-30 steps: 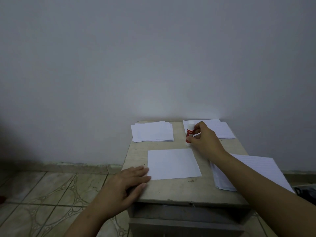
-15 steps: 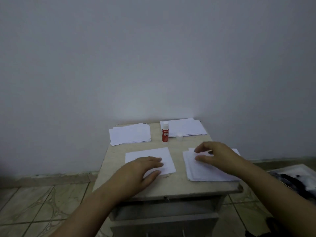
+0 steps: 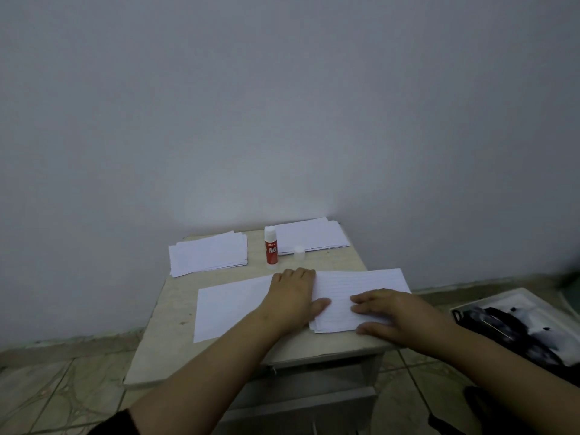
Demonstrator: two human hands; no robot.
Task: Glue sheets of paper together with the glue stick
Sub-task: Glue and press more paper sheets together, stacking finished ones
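A person is leaning over a small table (image 3: 351, 262) set against the wall. The left hand (image 3: 293, 296) is lying across the right edge of a single white sheet (image 3: 229, 306) near the front left of the table, its fingers curled down at the left edge of a lined paper stack (image 3: 361, 284) at the front right; whether they are gripping a sheet I cannot tell. The right hand (image 3: 392, 312) is resting flat on that stack, fingers spread and straight. The glue stick (image 3: 271, 250) is standing upright and uncapped near the back edge, its white cap (image 3: 298, 252) sitting just beside it, between two more paper piles at the back left corner (image 3: 207, 254) and back right corner (image 3: 312, 235).
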